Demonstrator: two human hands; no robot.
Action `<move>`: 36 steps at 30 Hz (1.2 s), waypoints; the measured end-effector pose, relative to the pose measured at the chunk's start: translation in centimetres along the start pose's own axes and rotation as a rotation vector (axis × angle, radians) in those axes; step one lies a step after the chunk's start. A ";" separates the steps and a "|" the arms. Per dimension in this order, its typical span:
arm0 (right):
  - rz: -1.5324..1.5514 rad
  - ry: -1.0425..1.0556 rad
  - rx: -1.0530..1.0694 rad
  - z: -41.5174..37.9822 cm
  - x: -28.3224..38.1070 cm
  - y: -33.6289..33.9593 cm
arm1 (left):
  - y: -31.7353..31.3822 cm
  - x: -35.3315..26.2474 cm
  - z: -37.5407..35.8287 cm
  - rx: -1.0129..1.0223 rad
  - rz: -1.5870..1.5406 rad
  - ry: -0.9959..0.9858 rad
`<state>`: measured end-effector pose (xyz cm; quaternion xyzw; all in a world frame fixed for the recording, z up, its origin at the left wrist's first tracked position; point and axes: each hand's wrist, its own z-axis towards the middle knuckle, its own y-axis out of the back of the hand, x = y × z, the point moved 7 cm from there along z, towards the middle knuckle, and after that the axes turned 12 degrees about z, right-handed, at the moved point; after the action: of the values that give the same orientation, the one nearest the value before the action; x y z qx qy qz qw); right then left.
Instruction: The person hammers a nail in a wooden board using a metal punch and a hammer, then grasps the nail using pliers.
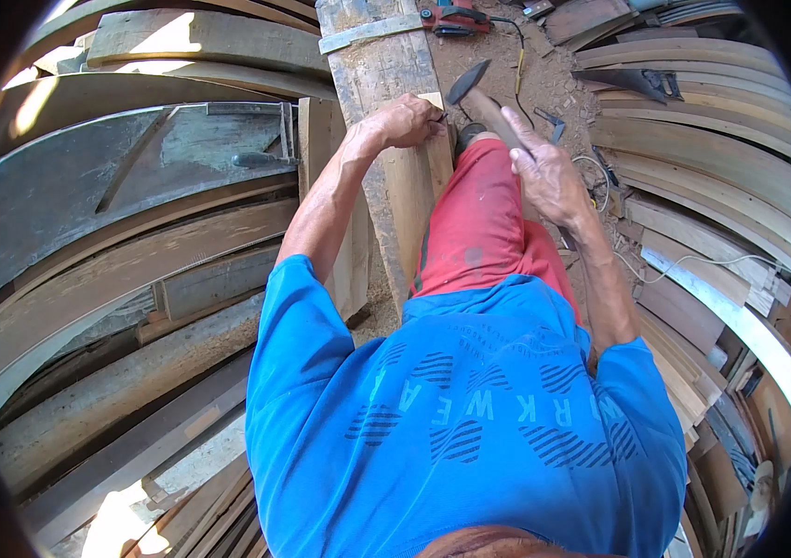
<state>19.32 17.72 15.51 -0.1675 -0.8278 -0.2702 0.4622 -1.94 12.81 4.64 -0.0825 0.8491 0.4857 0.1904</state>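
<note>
A hammer [487, 104] with a dark metal head and a wooden handle is gripped in my right hand [554, 177]. Its head hangs above and to the right of my left hand [405, 121]. The fingers of my left hand are curled together at the top end of a light wooden board [409, 191] on the worn wooden bench [382, 74]. Whatever those fingers pinch is too small or hidden to name. My leg in red trousers lies beside the board.
A red power tool [456, 17] with a cord sits at the far end of the bench. Stacked curved planks [693, 139] line the right, and more timber [126, 242] fills the left. Wood shavings and a white cable [656, 276] lie on the right side.
</note>
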 end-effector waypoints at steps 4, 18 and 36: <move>0.141 -0.010 -0.183 -0.7 0.1 0.2 | -0.1 -0.1 0.6 0.076 -0.011 -0.006; -0.001 0.048 -0.112 -0.6 -1.4 0.5 | 0.0 0.4 1.3 0.068 -0.043 -0.063; 0.409 -0.087 -0.092 -1.9 -5.9 -1.0 | -6.4 2.0 -11.7 -0.848 -0.729 0.265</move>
<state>23.13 15.55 10.99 -0.3644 -0.7825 -0.2011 0.4631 -4.52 -0.38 4.10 -0.4993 0.5133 0.6723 0.1880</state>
